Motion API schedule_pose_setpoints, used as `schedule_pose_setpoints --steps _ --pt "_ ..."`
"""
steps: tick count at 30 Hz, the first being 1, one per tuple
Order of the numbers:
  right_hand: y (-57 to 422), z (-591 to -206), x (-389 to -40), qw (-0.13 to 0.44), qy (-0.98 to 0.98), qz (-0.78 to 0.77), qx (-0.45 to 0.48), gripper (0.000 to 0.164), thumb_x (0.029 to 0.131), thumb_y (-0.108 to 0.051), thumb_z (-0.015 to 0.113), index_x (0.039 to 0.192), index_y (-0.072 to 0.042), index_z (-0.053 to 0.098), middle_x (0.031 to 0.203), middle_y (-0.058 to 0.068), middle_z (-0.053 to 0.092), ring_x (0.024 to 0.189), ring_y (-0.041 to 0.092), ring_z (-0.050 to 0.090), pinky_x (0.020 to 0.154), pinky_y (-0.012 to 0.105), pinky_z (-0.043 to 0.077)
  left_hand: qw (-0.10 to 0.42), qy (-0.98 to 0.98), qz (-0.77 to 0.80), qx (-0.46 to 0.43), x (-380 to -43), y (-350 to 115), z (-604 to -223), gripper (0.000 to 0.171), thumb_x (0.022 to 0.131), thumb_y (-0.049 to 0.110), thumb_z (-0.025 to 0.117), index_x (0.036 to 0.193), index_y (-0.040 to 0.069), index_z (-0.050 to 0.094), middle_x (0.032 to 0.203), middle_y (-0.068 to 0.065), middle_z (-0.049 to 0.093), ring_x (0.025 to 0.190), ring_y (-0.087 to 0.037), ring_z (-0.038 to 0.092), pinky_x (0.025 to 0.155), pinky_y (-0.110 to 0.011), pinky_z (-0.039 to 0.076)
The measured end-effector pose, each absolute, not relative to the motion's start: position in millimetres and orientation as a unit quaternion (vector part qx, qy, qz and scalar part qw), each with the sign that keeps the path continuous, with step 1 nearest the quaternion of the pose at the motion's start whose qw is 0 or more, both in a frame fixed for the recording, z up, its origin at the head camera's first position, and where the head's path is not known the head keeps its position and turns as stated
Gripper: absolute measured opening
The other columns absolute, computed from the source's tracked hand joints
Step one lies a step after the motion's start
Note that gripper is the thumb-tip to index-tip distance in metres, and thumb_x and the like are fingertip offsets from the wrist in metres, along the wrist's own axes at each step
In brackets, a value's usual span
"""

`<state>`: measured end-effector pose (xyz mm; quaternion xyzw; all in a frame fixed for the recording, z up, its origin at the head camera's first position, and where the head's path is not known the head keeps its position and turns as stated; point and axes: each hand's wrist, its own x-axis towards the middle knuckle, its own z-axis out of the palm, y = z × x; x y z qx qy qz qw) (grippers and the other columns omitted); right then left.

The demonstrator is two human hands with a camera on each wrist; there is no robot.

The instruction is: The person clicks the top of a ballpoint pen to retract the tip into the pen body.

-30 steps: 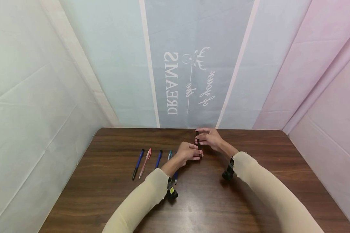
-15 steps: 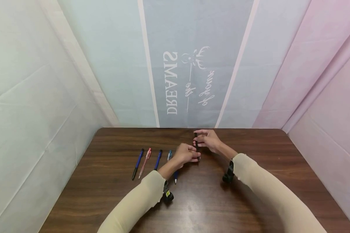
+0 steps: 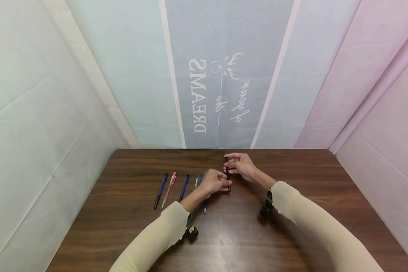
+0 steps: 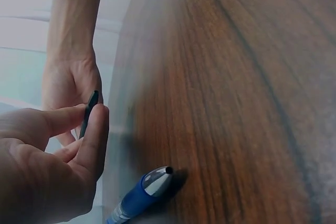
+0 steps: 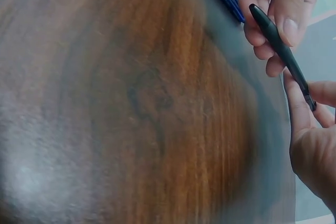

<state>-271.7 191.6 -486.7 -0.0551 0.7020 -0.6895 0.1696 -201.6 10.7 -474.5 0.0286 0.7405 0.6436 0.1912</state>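
Note:
Both hands hold a black pen [image 3: 227, 174] between them, near the far side of the table. My left hand [image 3: 213, 182] pinches its lower end between thumb and fingers. Higher up, my right hand [image 3: 241, 166] pinches the other end, where a clip shows in the right wrist view. The pen [image 5: 278, 43] slants from one hand to the other there. Just beside my left hand lies a blue pen with a silver tip [image 4: 142, 195], its far part hidden by that hand in the head view.
Left of the hands, a blue pen [image 3: 161, 190], a pink pen [image 3: 169, 189], another blue pen [image 3: 184, 187] and a teal-ended pen [image 3: 198, 180] lie in a row on the brown wooden table [image 3: 122, 226]. Printed fabric [image 3: 221, 37] hangs behind the far edge.
Both hands have shifted slightly left and a little toward me with the black pen between them. The pens on the table stay where they were.

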Motion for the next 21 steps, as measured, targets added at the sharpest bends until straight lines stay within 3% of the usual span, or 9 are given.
schedule_pose_setpoints --steps 21 --pt "177 -487 -248 0.169 0.712 -0.679 -0.061 0.048 0.103 0.004 0.064 0.149 0.009 0.051 0.107 0.017 0.073 0.093 0.02 0.077 0.081 0.032 0.065 0.17 0.767 0.616 0.059 -182 -6 -477 0.026 0.09 -0.005 0.08 0.113 -0.015 0.072 0.091 -0.018 0.079 0.079 -0.028 0.08 0.069 -0.03 0.065"
